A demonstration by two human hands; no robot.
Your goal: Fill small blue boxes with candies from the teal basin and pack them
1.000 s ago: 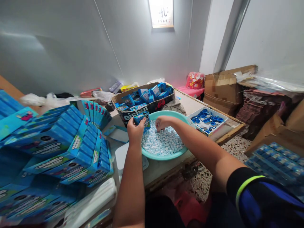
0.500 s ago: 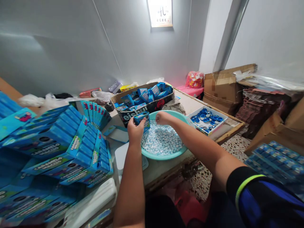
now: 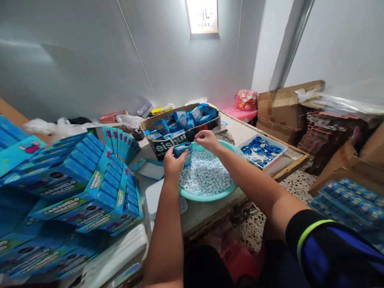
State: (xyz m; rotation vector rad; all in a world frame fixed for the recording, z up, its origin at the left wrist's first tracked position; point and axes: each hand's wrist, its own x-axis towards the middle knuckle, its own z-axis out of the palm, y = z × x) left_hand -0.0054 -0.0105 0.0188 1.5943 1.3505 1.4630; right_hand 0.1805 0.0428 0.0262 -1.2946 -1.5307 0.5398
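Note:
My left hand [image 3: 175,164] is closed around a small blue box [image 3: 183,151] at the left rim of a turquoise basin [image 3: 207,197]. Many small white and pale blue pieces [image 3: 207,174] fill the basin. Just right of the small box, above the basin's far edge, my right hand [image 3: 207,141] has its fingers pinched together; what they hold, if anything, is too small to make out. Behind my hands, a black carton [image 3: 162,149] holds many blue boxes [image 3: 181,120]. A white tray [image 3: 271,163] with blue round lids [image 3: 261,150] lies right of the basin.
Stacked blue display boxes [image 3: 69,184] rise on the left, beside a white scale [image 3: 154,198]. Cardboard cartons [image 3: 279,114] stand at the back right. Packed blue goods [image 3: 348,204] are low on the right. The table's wooden edge [image 3: 291,168] runs past the tray.
My right hand has risen slightly, away from the pieces. My left hand and the small blue box have shifted a little to the right.

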